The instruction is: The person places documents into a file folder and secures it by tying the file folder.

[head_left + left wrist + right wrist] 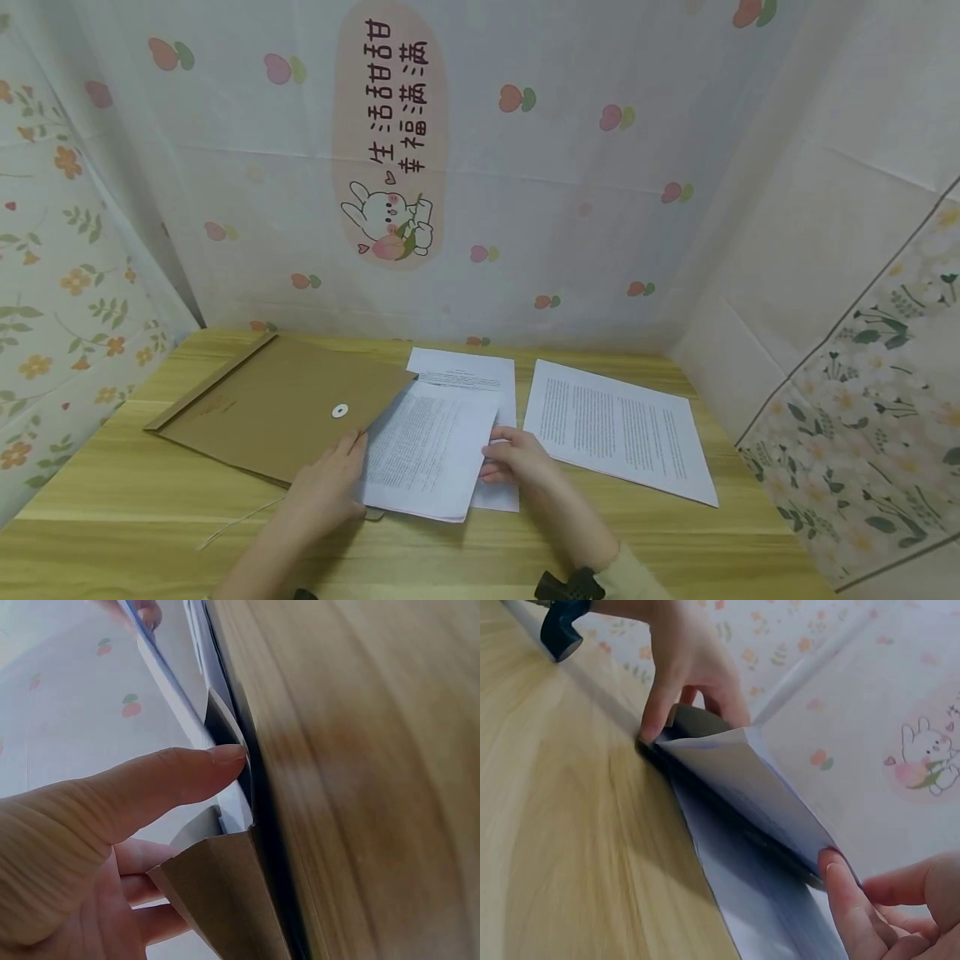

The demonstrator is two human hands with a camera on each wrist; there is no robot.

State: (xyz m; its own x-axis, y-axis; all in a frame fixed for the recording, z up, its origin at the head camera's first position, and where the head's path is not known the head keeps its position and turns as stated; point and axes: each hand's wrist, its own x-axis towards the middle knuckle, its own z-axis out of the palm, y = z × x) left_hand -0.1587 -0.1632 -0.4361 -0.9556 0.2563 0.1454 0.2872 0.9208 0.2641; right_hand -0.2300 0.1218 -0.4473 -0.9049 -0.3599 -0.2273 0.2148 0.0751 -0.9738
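A brown kraft paper document envelope (277, 400) with a white round button lies at the left of the table. At its right-hand mouth my left hand (326, 483) holds the edge, the thumb (199, 774) on the lower layer and the fingers by the upper one, so the mouth gapes. A small stack of printed sheets (427, 450) lies partly inside that mouth. My right hand (525, 458) pinches the stack's right edge between thumb and fingers, which also shows in the right wrist view. How far the sheets reach inside is hidden.
Under the held stack lies another printed sheet (465, 367) on the wooden table (420, 558). Farther right is a separate printed sheet (615, 425). A thin string (240, 523) trails from the envelope's near side. Patterned cloth (600, 208) hangs behind and at both sides.
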